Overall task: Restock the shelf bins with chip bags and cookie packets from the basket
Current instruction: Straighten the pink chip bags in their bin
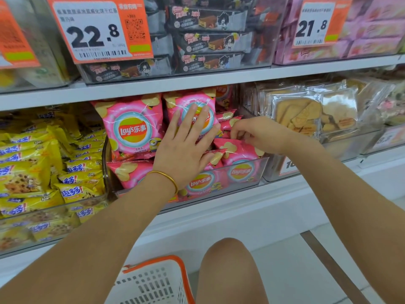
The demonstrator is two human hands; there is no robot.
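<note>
The left hand lies flat with straight, spread fingers against the face of an upright Lay's bag, propping it at the back of the clear bin. The right hand curls its fingers down onto the crimped top of a leaning Lay's bag at the bin's right side. It looks like a pinch, though the fingertips are partly hidden behind the knuckles.

The main risk is the upright row. These are glossy, air-filled pillows with slick film and serrated seams, so if the flat palm lifts too soon the bag may slide forward and tip over the low front wall. Pushing too hard could crush the chips or burst a seam. The leaning bag could also wedge crooked between its neighbours and the rigid, transparent plastic side — a pinch on thin foil slips easily.

To the left, yellow cookie packets lie in a loose heap, flatter and crinklier. Below, the white lattice basket with its orange rim sits by the knee — its contents are out of view.
</note>
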